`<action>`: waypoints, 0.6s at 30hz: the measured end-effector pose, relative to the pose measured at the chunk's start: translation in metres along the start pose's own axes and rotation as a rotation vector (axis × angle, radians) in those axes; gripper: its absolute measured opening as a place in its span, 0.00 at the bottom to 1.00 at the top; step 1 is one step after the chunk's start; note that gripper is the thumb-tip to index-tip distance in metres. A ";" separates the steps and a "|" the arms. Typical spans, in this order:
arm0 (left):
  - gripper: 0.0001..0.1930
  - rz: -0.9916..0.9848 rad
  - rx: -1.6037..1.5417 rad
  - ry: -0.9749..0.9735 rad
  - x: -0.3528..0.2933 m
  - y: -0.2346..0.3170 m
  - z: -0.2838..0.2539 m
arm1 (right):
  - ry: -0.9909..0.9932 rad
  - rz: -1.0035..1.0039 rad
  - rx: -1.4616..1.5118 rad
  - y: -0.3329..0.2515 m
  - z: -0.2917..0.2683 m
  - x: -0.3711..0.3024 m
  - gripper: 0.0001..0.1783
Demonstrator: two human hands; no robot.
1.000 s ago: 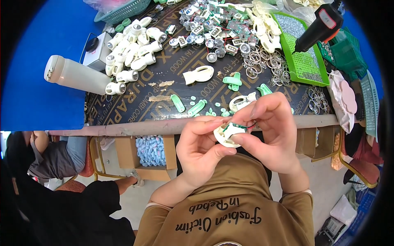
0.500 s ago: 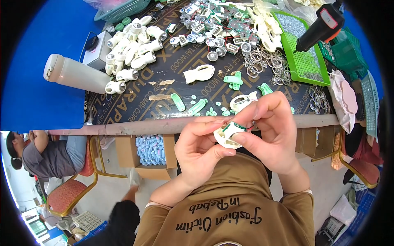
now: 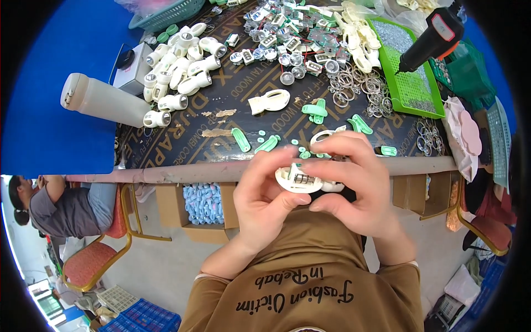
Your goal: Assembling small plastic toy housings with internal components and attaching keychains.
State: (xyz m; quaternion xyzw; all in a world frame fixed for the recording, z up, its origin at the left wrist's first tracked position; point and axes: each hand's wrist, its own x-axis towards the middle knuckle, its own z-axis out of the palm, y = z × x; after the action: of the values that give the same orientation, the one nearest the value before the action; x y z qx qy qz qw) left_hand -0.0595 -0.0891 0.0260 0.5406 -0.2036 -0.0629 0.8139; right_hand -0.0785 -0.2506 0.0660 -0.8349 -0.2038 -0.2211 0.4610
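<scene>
Between both hands, over the table's front edge, is a cream flashlight half-shell (image 3: pixel 285 184) with its inside facing up. A small module with dark slots (image 3: pixel 304 178) sits in or against it; how far it is seated I cannot tell. My left hand (image 3: pixel 259 196) pinches the shell's left end between thumb and fingers. My right hand (image 3: pixel 362 191) curls round the right end, its fingers over the module. Just beyond the fingers lies another cream shell piece (image 3: pixel 326 134), partly hidden. Small green clips (image 3: pixel 240 139) and buttons lie near the hands.
Cream flashlights (image 3: pixel 185 66) are piled at the left beside a bottle (image 3: pixel 105 99). Lamp modules (image 3: pixel 293 39) heap at the back, with metal rings (image 3: pixel 345 83) beside them. A black electric screwdriver (image 3: pixel 434 39) hangs over a green tray (image 3: pixel 412 88) of screws. A box of blue parts (image 3: pixel 203 202) stands below.
The shell and module have turned so the slotted face shows. My right hand has shifted lower and now wraps round the shell. A passing person's leg at lower left has gone from view.
</scene>
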 end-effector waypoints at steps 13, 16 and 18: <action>0.16 0.320 0.376 -0.075 0.006 -0.002 -0.010 | 0.085 -0.021 0.009 0.005 0.016 -0.014 0.16; 0.16 0.344 0.377 -0.042 0.003 -0.004 -0.008 | 0.086 -0.036 0.008 0.005 0.017 -0.015 0.15; 0.20 0.354 0.436 -0.080 0.001 -0.005 -0.010 | 0.073 -0.059 -0.002 0.005 0.015 -0.016 0.15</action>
State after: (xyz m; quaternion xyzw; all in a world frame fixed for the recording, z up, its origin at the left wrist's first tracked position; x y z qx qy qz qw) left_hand -0.0542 -0.0825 0.0186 0.6561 -0.3353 0.1041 0.6680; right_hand -0.0859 -0.2423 0.0463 -0.8204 -0.2112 -0.2651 0.4606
